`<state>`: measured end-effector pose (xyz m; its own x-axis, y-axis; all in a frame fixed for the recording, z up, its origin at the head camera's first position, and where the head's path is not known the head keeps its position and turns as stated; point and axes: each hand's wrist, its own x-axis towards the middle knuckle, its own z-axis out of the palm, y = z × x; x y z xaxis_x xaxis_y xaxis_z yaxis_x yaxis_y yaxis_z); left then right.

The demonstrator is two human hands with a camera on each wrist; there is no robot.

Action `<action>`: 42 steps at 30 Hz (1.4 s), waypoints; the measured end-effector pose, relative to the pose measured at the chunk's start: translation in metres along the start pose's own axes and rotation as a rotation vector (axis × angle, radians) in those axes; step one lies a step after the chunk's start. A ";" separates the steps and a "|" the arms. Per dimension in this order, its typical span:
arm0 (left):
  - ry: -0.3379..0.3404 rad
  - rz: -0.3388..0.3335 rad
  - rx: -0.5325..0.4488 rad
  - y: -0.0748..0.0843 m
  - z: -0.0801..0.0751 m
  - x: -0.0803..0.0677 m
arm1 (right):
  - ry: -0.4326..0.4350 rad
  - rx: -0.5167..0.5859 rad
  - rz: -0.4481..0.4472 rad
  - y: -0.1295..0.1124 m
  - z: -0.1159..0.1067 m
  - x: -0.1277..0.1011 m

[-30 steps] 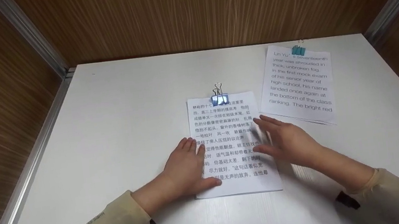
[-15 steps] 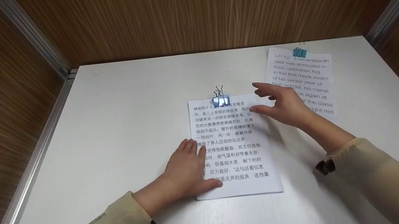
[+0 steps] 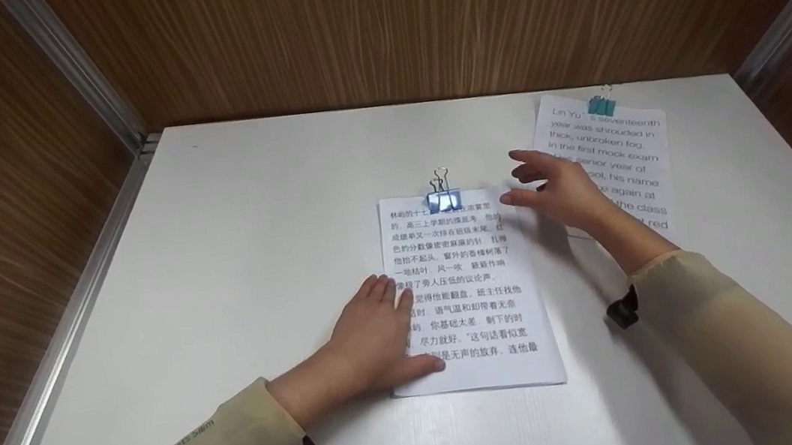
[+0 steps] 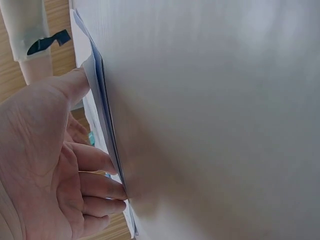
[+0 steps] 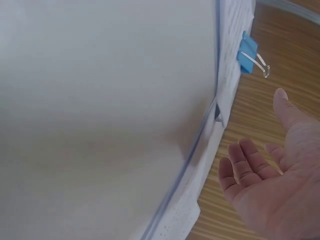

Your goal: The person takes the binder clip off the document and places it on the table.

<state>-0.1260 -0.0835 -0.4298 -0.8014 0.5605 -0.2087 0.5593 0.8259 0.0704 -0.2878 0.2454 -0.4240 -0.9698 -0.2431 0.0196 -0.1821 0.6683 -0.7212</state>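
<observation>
The left hand (image 3: pixel 372 335) presses flat, fingers straight, on the left edge of the Chinese-text stack (image 3: pixel 467 297) mid-table; the right hand (image 3: pixel 560 191) hovers spread and empty beside its top right corner, near the blue binder clip (image 3: pixel 444 199).

The landmark is the Chinese sheaf (image 3: pixel 465 289) in the middle of the white table (image 3: pixel 254 232). To its left the table is bare up to the metal rail (image 3: pixel 66 308), so a hand passes freely there. Behind it, bare table runs to the wooden back wall (image 3: pixel 417 23); only the blue binder clip (image 3: pixel 444 198) with its raised wire handles stands up at the top edge. To its right there is a narrow strip, then the English sheaf (image 3: pixel 611 158) with a teal clip (image 3: pixel 601 105).
</observation>
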 end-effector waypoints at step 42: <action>-0.029 -0.008 -0.003 0.006 -0.007 -0.004 | -0.193 0.028 0.051 -0.019 0.004 -0.002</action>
<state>-0.1212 -0.0805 -0.4221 -0.7991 0.5521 -0.2379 0.5525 0.8304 0.0717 -0.2815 0.2310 -0.4130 -0.9280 -0.3416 -0.1487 -0.1264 0.6643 -0.7367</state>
